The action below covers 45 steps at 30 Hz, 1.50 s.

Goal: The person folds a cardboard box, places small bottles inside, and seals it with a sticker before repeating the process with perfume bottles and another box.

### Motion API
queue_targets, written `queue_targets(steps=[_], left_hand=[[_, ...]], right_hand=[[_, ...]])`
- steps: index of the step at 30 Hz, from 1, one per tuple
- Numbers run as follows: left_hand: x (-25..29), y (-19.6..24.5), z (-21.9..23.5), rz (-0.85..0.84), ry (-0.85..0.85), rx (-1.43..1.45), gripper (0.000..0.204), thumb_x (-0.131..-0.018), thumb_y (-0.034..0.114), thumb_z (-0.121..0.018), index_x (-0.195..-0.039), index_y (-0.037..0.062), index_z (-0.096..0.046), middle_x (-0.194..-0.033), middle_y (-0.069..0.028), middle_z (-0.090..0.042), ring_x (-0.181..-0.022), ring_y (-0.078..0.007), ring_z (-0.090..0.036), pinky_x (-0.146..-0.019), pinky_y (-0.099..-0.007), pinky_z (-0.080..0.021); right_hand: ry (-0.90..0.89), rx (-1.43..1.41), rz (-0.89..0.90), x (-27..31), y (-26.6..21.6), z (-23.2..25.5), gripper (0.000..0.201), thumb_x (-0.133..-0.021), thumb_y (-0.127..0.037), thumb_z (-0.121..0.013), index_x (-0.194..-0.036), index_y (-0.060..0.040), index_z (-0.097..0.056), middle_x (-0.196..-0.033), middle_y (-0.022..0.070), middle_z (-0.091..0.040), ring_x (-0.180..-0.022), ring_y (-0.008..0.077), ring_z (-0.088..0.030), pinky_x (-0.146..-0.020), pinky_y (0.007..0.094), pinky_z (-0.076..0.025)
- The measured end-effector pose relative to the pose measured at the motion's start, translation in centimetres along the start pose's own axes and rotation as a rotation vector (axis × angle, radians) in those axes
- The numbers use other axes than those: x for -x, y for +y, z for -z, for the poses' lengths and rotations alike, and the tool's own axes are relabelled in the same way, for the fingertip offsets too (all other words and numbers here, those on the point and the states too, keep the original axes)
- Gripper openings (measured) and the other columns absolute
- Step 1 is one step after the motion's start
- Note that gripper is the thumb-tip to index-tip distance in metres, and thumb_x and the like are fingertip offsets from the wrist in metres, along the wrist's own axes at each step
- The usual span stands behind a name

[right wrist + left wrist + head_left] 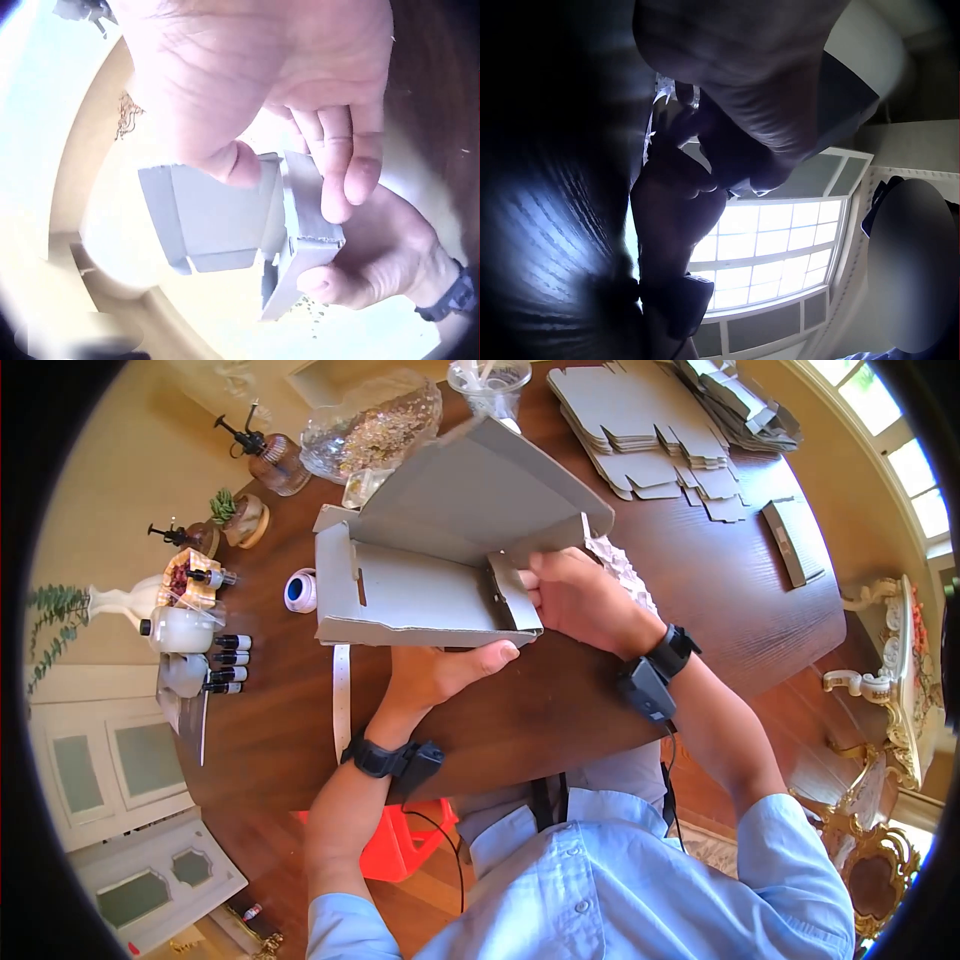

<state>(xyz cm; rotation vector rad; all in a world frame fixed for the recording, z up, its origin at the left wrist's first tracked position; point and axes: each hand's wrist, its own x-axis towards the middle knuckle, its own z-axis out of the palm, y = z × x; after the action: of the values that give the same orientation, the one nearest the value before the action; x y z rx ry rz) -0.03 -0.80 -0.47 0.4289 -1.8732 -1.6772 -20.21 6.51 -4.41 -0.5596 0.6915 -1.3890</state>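
A grey cardboard box is held up over the table, its lid panel raised at the back. My left hand grips the near right part from below, thumb lying along the front wall. At the box's right end wall, my right hand touches the cardboard with its fingers. In the right wrist view, the fingers extend along the outside of that wall, and the thumb overlaps the open box. The left wrist view is dark, with the right hand beside the box.
Flat cardboard blanks are stacked at the back right, and a small folded box lies right of them. A tape roll, dark bottles and a spray bottle stand left. Behind the lid are a glittery bowl and clear cup.
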Motion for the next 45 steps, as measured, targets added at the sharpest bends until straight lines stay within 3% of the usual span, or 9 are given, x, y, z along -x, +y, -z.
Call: queue_targets(steps=[11,21,24,26,27,32,36,40,45], left_hand=[[1.0,-1.7,0.5,0.184,-0.228,0.201,0.039,-0.094,0.009,-0.072,-0.131,0.0016,-0.061,-0.112,-0.0091,-0.077,-0.102,-0.0184,-0.071,-0.091,-0.0328,-0.056],[2.0,-3.3,0.5,0.139,-0.175,-0.182,0.03,-0.089,0.016,-0.078,-0.117,0.0056,-0.073,-0.109,-0.0053,-0.075,-0.101,-0.0202,-0.069,-0.091,-0.035,-0.055],[2.4,-3.7,0.7,-0.174,-0.178,-0.427,0.038,-0.088,0.019,-0.082,-0.122,0.0065,-0.071,-0.112,-0.005,-0.074,-0.106,-0.0199,-0.067,-0.092,-0.0352,-0.054],[2.4,-3.9,1.0,0.177,-0.287,0.201,0.049,-0.093,0.029,-0.077,-0.135,0.0077,-0.063,-0.128,-0.0072,-0.07,-0.118,-0.0188,-0.065,-0.099,-0.0353,-0.054],[2.4,-4.0,1.0,0.3,-0.306,0.407,0.053,-0.095,0.032,-0.076,-0.14,0.0081,-0.061,-0.134,-0.0079,-0.068,-0.122,-0.0185,-0.065,-0.101,-0.0353,-0.054],[-0.6,-1.7,-0.4,-0.348,-0.087,-0.535,0.086,-0.093,0.031,-0.079,-0.16,0.0058,-0.032,-0.161,-0.0158,-0.042,-0.144,-0.0283,-0.048,-0.115,-0.0424,-0.044],[1.0,-5.1,1.5,-0.182,-0.138,-0.581,0.099,-0.088,0.034,-0.083,-0.163,0.0043,-0.025,-0.167,-0.0151,-0.031,-0.148,-0.0277,-0.041,-0.12,-0.0437,-0.037],[-0.4,-2.5,0.9,0.008,0.189,0.097,0.105,-0.086,0.037,-0.084,-0.163,0.0006,-0.024,-0.16,-0.0146,-0.043,-0.145,-0.0241,-0.045,-0.118,-0.0407,-0.039],[0.0,-2.9,1.1,-0.064,0.112,0.399,0.09,-0.089,0.045,-0.08,-0.155,-0.0012,-0.04,-0.142,-0.0123,-0.059,-0.132,-0.0199,-0.056,-0.113,-0.0378,-0.042]], right_hand=[[-0.132,-0.067,-0.206,0.1,-0.3,-0.4,0.027,-0.103,-0.029,-0.068,-0.105,-0.0031,-0.063,-0.081,0.0039,-0.066,-0.065,0.0135,-0.065,-0.058,0.0297,-0.055],[0.038,0.132,-0.166,0.5,-0.6,-1.3,0.015,-0.098,-0.013,-0.066,-0.107,-0.0013,-0.063,-0.081,0.0043,-0.066,-0.058,0.0128,-0.063,-0.046,0.0282,-0.048],[0.129,0.336,-0.089,0.9,-1.1,-2.4,0.023,-0.098,-0.015,-0.067,-0.115,0.0001,-0.064,-0.083,0.0043,-0.066,-0.055,0.0112,-0.062,-0.042,0.0258,-0.046],[0.154,0.615,-0.111,1.1,-1.6,-2.9,0.024,-0.096,-0.016,-0.07,-0.113,0.0001,-0.068,-0.081,0.0038,-0.066,-0.053,0.0095,-0.059,-0.041,0.0252,-0.045],[0.154,0.614,-0.111,1.1,-1.5,-2.8,0.024,-0.096,-0.016,-0.07,-0.113,0.0001,-0.068,-0.081,0.0038,-0.066,-0.053,0.0095,-0.059,-0.041,0.0252,-0.045],[0.27,0.789,-0.043,0.7,-0.5,-1.9,0.03,-0.097,-0.017,-0.066,-0.124,-0.0032,-0.068,-0.093,0.0068,-0.07,-0.054,0.0083,-0.056,-0.041,0.0241,-0.043],[0.39,0.661,0.184,0.5,-0.2,-0.9,0.029,-0.099,-0.012,-0.062,-0.126,-0.0047,-0.069,-0.1,0.0058,-0.072,-0.085,0.0169,-0.067,-0.073,0.0361,-0.058],[0.421,1.092,0.49,1.8,-1.0,0.1,0.023,-0.093,-0.01,-0.069,-0.114,-0.0026,-0.072,-0.105,0.0126,-0.075,-0.1,0.0298,-0.07,-0.087,0.0413,-0.055],[0.45,1.181,0.543,3.1,-2.1,-0.2,0.022,-0.09,-0.011,-0.071,-0.11,-0.003,-0.072,-0.105,0.015,-0.075,-0.099,0.0342,-0.07,-0.086,0.0424,-0.055]])
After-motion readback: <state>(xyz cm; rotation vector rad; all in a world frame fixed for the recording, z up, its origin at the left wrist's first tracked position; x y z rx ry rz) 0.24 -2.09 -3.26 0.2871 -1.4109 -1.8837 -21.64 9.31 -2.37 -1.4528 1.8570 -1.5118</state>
